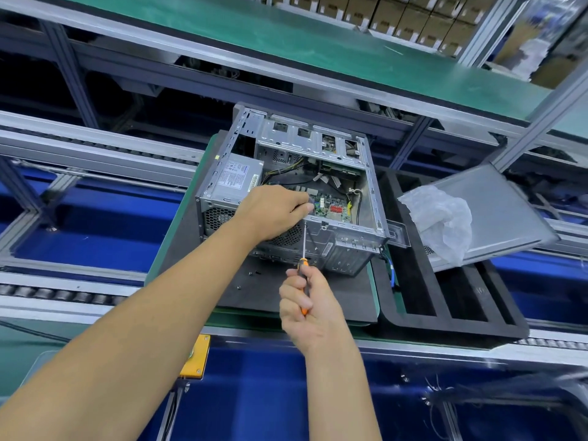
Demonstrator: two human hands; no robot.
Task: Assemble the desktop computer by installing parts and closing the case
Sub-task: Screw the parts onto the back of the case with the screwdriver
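An open metal computer case (372, 192) lies on its side on a black mat (254, 297) at the middle of the view. Inside it I see the grey power supply (237, 179) at the left and the green motherboard (331, 208) with cables. My left hand (273, 211) reaches into the case over the board; its curled fingertips are at a small part that I cannot make out. My right hand (305, 300) grips an orange-and-black screwdriver (304, 259), shaft pointing up to the case's near rim.
The grey side panel (496, 211) rests tilted at the right on a black foam tray (445, 300), with a crumpled plastic bag (442, 218) on it. Small screws (253, 273) lie on the mat. Roller conveyor rails run left and right; a green shelf (286, 36) spans above.
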